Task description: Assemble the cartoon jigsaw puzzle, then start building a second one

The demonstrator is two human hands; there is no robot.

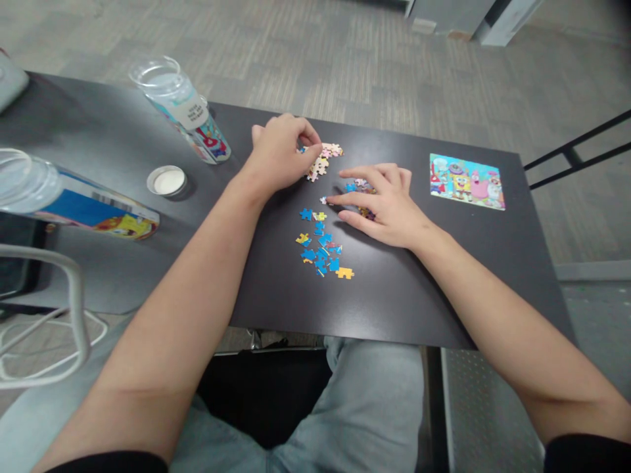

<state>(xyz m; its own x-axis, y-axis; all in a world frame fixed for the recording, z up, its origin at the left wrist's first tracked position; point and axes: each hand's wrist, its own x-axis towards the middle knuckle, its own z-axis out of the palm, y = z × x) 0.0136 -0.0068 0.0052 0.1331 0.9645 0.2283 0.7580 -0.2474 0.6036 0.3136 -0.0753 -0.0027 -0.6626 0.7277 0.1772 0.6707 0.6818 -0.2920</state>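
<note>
My left hand (284, 152) is at the far side of the table, beside a small pile of pink and cream puzzle pieces (319, 165). Its thumb and index finger come together at the pile's edge; what lies between them is hidden. With fingers spread, my right hand (387, 203) rests over a second cluster of puzzle pieces (363, 186), partly covering it. A fingertip touches a small pale puzzle piece (323, 200). Nearer to me lie several loose blue and yellow puzzle pieces (323, 253), with a yellow-orange piece (345, 272) at their edge.
On the dark table (394, 295), a cartoon picture card (467, 182) lies at the right. Two clear plastic tubes with printed labels, one farther (190, 115) and one nearer (93, 200), are at the left. Between them sits a round white lid (168, 180). A white cable (73, 309) hangs at lower left.
</note>
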